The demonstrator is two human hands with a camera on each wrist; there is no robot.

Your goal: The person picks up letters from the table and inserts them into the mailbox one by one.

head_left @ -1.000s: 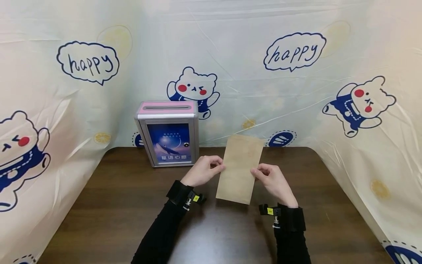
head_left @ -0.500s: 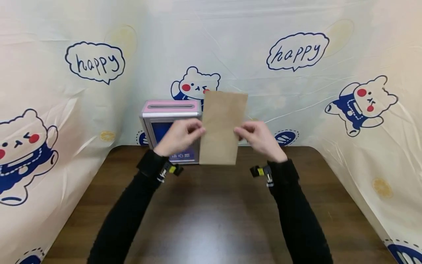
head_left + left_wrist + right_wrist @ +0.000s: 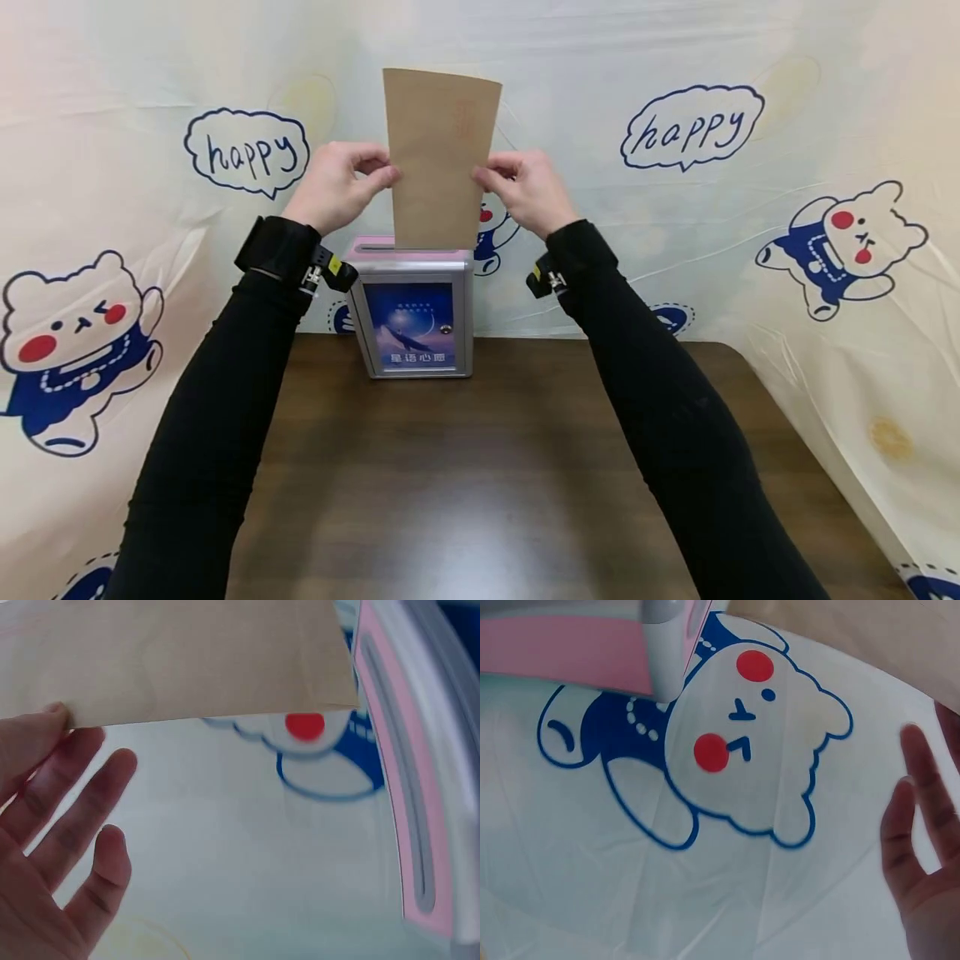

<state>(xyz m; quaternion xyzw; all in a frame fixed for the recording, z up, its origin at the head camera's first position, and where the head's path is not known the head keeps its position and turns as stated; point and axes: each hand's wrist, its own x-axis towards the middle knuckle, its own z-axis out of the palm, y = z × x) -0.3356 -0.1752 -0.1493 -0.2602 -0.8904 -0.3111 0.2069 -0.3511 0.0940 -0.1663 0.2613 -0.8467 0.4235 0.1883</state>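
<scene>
A brown kraft-paper envelope point(image 3: 442, 158) stands nearly upright over a silver-framed suggestion box point(image 3: 461, 317) with a pink top. My left hand point(image 3: 337, 183) pinches its left edge between thumb and forefinger. Its right edge is pinched by my right hand point(image 3: 528, 192). In the head view the envelope's lower end covers the right part of the box's slot point(image 3: 373, 247). The left wrist view has the envelope point(image 3: 180, 660) with its bottom end close to the slot point(image 3: 397, 772); whether they touch, I cannot tell. The right wrist view cuts off the right hand's pinching fingertips.
The box stands near the back edge of a dark wooden table point(image 3: 480, 467). A keyhole lock point(image 3: 446, 329) sits on its front door. Behind hangs a pale curtain point(image 3: 570, 100) printed with bears and "happy" bubbles.
Both hands have raised the envelope from low over the table, right of the box, up and leftward to above the box's top. The grip stays at both edges.
</scene>
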